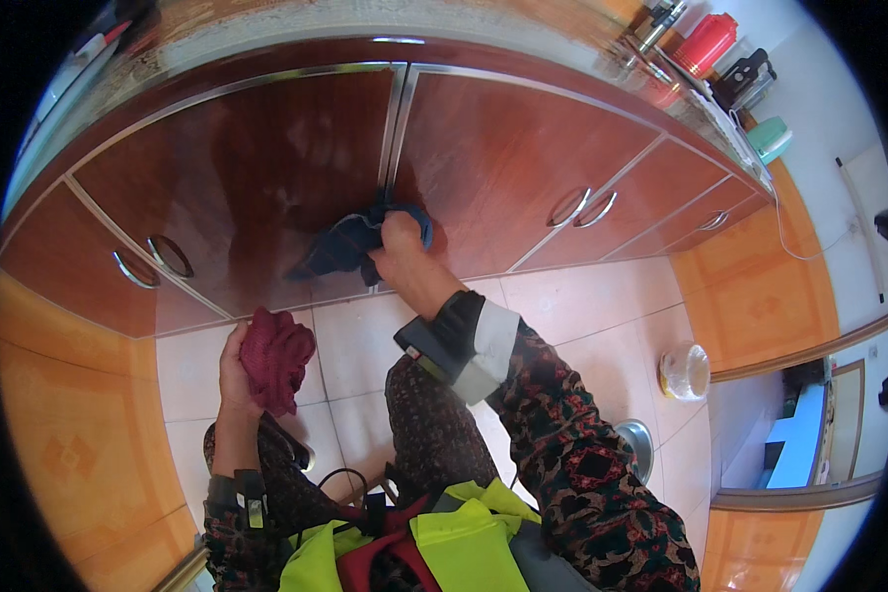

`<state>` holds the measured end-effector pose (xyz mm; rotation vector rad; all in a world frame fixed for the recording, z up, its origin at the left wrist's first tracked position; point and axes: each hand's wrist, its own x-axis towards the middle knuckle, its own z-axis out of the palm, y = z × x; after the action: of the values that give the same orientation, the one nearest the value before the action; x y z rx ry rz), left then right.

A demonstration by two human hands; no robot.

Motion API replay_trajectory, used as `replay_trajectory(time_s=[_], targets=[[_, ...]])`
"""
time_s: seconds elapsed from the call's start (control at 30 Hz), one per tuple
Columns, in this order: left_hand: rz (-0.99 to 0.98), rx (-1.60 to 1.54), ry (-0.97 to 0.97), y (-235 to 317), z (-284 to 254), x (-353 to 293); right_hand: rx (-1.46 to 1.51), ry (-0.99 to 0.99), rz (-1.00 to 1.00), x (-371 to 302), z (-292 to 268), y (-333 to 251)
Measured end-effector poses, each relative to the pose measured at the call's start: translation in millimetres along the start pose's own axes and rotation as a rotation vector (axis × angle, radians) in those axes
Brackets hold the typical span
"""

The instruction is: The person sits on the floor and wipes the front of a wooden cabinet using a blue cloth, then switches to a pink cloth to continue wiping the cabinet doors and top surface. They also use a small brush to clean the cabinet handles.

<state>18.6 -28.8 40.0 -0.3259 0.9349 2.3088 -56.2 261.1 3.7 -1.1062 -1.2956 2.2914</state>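
Observation:
In my right hand (403,242) is a dark blue cloth (340,247), pressed against the lower part of a glossy reddish-brown cabinet door (257,168), close to the metal strip between two doors. The fingers are closed round the cloth, and part of it spreads out to the left over the door. Lower on the left, my left hand (234,375) grips a bunched maroon cloth (276,360), held above the tiled floor and apart from the cabinet. Its fingers are partly hidden behind the folds.
Curved metal handles (595,209) stick out from the doors. On the counter at the upper right stand a red container (705,44) and a green item (770,138). A plastic-wrapped tub (684,371) and a metal bowl (636,449) sit on the tiled floor (582,331) to my right.

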Motion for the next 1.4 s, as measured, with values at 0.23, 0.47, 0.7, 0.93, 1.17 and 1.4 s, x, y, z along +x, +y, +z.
replay_trajectory(time_s=[0.23, 0.47, 0.7, 0.93, 1.17, 1.4], targets=[[0.027, -0.097, -0.056, 16.7, -13.5, -8.2, -1.451, -0.057, -1.104, -46.2, -113.0, -148.9], [0.045, -0.088, -0.086, 36.9, -33.6, -22.9, -1.850, 0.650, -0.931, -24.9, -66.6, -213.8], [0.063, -0.058, -0.027, 42.2, -47.1, -22.2, -1.950, 0.252, -0.971, 7.3, 15.1, 23.0], [0.098, -0.094, -0.005, 49.1, -51.5, -21.8, -1.190, -0.263, -1.119, -62.9, -18.9, -68.6], [0.134, -0.135, -0.016, 61.0, -64.2, -33.7, -0.828, 0.246, -1.185, -90.5, 39.7, -129.4], [0.148, -0.183, 0.051, 68.6, -75.8, -41.4, -1.336, 0.086, -1.960, -87.6, 74.0, -43.0]])
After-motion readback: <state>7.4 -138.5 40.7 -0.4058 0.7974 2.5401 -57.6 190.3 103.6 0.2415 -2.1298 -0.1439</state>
